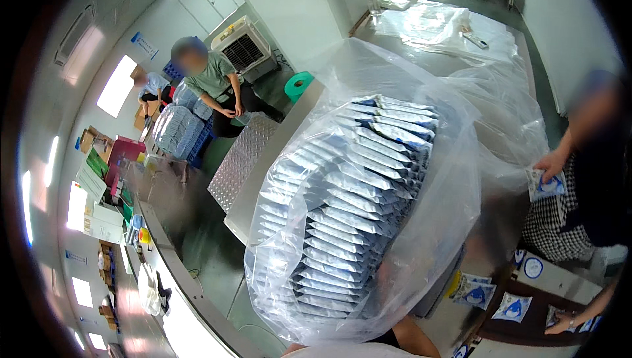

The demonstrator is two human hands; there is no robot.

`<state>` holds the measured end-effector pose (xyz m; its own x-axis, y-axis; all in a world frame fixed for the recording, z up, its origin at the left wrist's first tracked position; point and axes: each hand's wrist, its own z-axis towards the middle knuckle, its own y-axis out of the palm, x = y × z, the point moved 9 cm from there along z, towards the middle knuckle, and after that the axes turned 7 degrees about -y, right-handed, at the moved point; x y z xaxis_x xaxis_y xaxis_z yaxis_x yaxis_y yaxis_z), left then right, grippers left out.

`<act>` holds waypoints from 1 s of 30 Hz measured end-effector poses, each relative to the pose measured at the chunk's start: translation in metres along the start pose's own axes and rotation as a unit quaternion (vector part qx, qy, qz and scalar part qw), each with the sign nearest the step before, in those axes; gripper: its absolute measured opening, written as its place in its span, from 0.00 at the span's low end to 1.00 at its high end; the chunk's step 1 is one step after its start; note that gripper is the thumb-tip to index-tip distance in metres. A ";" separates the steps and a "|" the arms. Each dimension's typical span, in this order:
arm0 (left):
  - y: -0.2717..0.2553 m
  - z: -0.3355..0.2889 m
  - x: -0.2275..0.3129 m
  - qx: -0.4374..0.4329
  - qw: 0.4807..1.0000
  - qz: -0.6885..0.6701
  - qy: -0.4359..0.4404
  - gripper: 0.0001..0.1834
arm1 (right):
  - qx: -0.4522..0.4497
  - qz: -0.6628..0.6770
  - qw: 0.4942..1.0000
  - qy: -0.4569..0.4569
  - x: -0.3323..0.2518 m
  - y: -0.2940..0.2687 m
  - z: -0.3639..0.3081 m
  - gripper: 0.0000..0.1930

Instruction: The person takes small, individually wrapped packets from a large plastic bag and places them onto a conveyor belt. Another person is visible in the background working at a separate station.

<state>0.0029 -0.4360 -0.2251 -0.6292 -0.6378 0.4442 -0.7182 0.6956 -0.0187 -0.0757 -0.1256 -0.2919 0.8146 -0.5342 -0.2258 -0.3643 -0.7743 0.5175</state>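
Observation:
A big clear plastic bag (454, 180) fills the middle of the view, bulging and tilted. Stacked in rows inside it are many silver-white and blue packets (342, 226). Bare skin of my right arm (415, 339) shows at the lower edge, below the bag; a blurred skin tone continues behind the plastic. At the bottom, left of it, a sliver of skin (294, 349) appears, probably my left arm. Both my hands are hidden by the bag and its contents, so their fingers and grip cannot be seen.
At right, a co-worker's hand (553, 164) holds a packet. Another person's hand (561, 323) reaches over a brown conveyor (500, 328) with packets. Behind the bag stands a table (421, 55) with plastic sheeting. Two people sit at left near a metal checker-plate platform (243, 154).

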 end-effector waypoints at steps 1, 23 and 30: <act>-0.001 0.005 0.009 0.002 1.000 -0.011 0.006 0.25 | 0.001 0.002 1.000 -0.001 -0.004 0.010 0.012 0.41; 0.031 0.094 0.315 -0.097 0.955 -0.122 0.251 0.29 | -0.074 -0.411 0.879 -0.230 -0.143 0.290 0.163 0.20; 0.054 0.052 0.045 0.005 0.784 0.477 0.397 0.07 | -0.167 -0.806 0.509 -0.252 -0.036 0.206 0.008 0.14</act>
<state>-0.0792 -0.4446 -0.2532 -0.5009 0.5816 0.6410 -0.0370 0.7255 -0.6872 -0.1834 -0.2685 -0.1835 -0.3160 0.6187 -0.7192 0.7599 -0.2888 -0.5823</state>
